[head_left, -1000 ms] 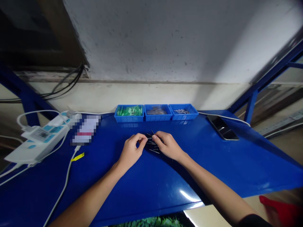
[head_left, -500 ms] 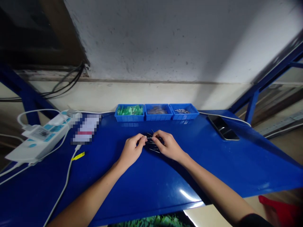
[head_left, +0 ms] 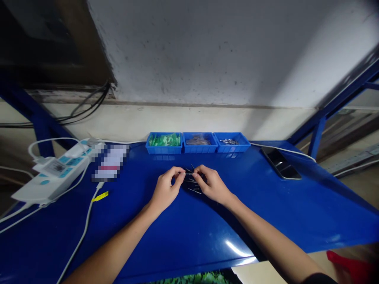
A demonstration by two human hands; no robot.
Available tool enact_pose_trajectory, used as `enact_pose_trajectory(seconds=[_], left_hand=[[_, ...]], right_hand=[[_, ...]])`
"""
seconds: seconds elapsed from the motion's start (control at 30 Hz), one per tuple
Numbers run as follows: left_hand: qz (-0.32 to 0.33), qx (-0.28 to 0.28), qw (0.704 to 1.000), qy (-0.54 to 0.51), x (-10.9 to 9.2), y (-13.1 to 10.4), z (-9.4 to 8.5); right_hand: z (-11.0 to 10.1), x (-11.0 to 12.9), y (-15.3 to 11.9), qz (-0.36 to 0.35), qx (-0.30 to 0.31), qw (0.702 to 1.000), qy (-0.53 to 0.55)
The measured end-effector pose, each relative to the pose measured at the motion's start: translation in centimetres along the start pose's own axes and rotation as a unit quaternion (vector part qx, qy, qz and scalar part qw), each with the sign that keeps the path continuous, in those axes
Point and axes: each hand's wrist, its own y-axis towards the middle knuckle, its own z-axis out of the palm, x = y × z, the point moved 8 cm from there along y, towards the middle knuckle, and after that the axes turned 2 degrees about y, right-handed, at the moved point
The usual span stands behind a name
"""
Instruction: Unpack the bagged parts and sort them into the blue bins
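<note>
Between my two hands runs a thin metal rod, too small to name more exactly. My left hand pinches its left end with thumb and forefinger. At the other end, my right hand pinches it the same way, hiding part of it. Under and around the fingertips, several thin dark and silvery rods lie loose on the blue table.
Along the wall stand three blue bins: one with green pieces, one with brownish pieces, one with metal rods. A black phone lies right. At left are a power strip, a blurred-out device and a white cable.
The view has shifted slightly, so everything appears a little lower and to the right. Both hands keep their pinch on the thin rod, with little visible movement.
</note>
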Motion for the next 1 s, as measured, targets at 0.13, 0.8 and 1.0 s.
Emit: enact_pose_trajectory(seconds=[0.13,0.8,1.0], left_hand=[[0.010,0.022,1.000,0.004,-0.4,0.0,0.4],[-0.022,0.187,0.945,0.269,0.4,-0.5,3.2],[-0.030,0.173,0.941,0.289,0.9,-0.7,3.1]], right_hand=[[-0.3,0.2,-0.1,-0.007,-0.010,1.000,0.012],[-14.0,-4.2,-1.1,0.076,-0.346,0.875,-0.329],[-4.5,-3.4,0.6,0.031,-0.083,0.972,-0.218]])
